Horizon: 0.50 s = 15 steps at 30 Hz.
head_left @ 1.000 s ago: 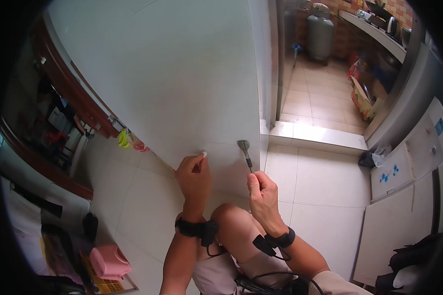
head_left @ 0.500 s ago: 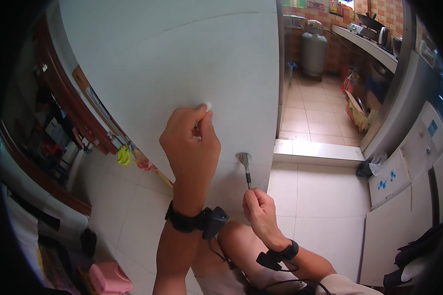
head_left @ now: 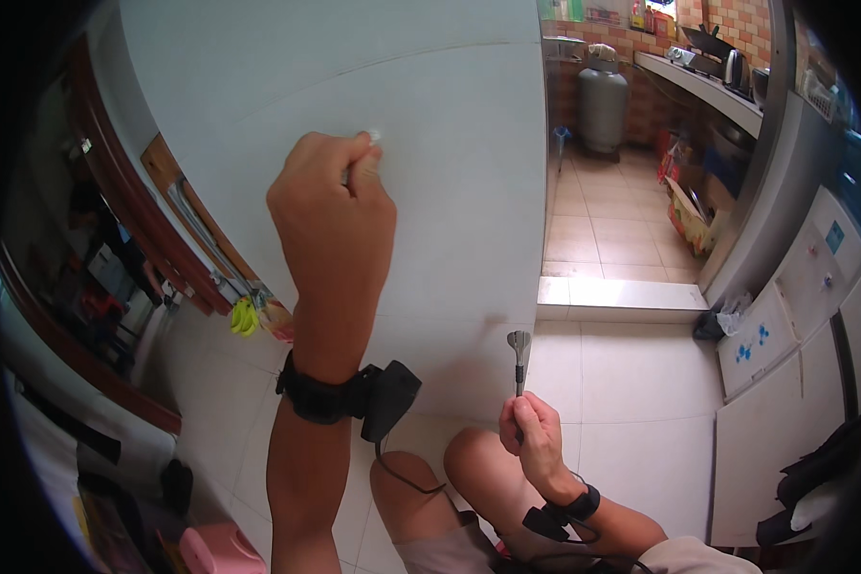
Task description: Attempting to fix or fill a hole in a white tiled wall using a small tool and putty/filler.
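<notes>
My left hand (head_left: pixel 331 215) is raised in front of the pale wall (head_left: pixel 459 210), its thumb and forefinger pinched on a small white object (head_left: pixel 374 136) that is at or very near the surface. Lower and to the right, my right hand (head_left: pixel 531 430) grips a slim metal tool (head_left: pixel 518 348) with a flared head and dark collar, held upright by the lower right part of the wall. Whether either object touches the wall, I cannot tell. Black straps with small boxes and cables circle both wrists, and my bare knees show below.
A raised tiled step (head_left: pixel 617 292) leads into a kitchen with a grey gas cylinder (head_left: pixel 603 110) and counter. White cabinet doors (head_left: pixel 756 354) stand at right. At left are a dark wooden doorway (head_left: pixel 124 220), yellow-green items (head_left: pixel 246 316) by the wall's edge and a pink plastic object (head_left: pixel 218 550).
My left hand has risen a long way up the wall with the white object. My right hand has moved downward and slightly right with the metal tool. The view has shifted slightly.
</notes>
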Available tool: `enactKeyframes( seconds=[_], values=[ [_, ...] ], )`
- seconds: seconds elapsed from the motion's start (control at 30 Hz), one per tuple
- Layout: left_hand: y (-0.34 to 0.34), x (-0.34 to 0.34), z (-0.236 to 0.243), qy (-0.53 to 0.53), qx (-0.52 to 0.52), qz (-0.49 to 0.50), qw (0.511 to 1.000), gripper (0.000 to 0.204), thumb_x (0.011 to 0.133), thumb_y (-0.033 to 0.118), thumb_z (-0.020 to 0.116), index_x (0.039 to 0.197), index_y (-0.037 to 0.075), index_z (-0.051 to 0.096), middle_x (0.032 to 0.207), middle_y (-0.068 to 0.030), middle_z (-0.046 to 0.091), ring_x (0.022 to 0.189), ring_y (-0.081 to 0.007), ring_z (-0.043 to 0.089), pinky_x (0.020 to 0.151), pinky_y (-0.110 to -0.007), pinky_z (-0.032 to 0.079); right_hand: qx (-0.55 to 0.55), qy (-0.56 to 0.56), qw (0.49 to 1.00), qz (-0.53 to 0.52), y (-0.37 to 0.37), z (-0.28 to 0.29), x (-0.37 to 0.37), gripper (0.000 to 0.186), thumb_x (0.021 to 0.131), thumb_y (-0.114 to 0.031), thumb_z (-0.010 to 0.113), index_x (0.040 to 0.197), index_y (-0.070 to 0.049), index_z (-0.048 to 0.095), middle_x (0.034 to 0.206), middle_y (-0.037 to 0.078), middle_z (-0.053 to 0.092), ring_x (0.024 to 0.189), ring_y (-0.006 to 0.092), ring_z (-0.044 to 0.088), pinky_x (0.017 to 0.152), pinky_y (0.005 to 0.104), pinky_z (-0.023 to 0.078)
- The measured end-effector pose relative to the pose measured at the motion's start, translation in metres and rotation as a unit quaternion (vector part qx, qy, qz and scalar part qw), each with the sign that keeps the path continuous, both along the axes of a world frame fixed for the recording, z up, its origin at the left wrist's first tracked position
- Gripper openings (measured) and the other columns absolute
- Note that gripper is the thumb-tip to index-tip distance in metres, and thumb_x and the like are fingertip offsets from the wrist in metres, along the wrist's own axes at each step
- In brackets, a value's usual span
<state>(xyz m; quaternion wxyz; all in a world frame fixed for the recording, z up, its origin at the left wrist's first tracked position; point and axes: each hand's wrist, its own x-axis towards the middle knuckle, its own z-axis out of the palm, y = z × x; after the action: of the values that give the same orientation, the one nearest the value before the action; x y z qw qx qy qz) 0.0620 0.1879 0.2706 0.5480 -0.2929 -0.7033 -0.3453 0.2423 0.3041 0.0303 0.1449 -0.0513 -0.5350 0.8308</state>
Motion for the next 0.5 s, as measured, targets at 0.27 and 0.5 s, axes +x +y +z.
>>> enactKeyframes(
  seconds=[0.27, 0.5],
  values=[
    [0.015, 0.017, -0.071, -0.042, -0.124, -0.125, 0.984, 0.010, 0.085, -0.009, 0.070, 0.092, -0.002, 0.069, 0.082, -0.0143, 0.064, 0.068, -0.0323, 0.063, 0.059, -0.036, 0.050, -0.010, -0.007, 1.000, 0.005, -0.006, -0.008, 0.007, 0.036, 0.112, -0.027, 0.044, 0.083, -0.006, 0.052, 0.065, -0.003, 0.044, 0.054, 0.0051, 0.037, 0.049, 0.0228, 0.029],
    [0.026, 0.008, 0.047, 0.036, 0.016, -0.079, 0.996, 0.005, 0.085, -0.007, 0.068, 0.088, -0.003, 0.069, 0.079, -0.0143, 0.060, 0.071, -0.0330, 0.062, 0.057, -0.039, 0.048, 0.009, -0.010, 1.000, 0.010, -0.004, -0.015, 0.012, 0.039, 0.111, -0.031, 0.045, 0.085, -0.004, 0.054, 0.061, 0.000, 0.046, 0.049, 0.0076, 0.040, 0.045, 0.0241, 0.030]
  ],
)
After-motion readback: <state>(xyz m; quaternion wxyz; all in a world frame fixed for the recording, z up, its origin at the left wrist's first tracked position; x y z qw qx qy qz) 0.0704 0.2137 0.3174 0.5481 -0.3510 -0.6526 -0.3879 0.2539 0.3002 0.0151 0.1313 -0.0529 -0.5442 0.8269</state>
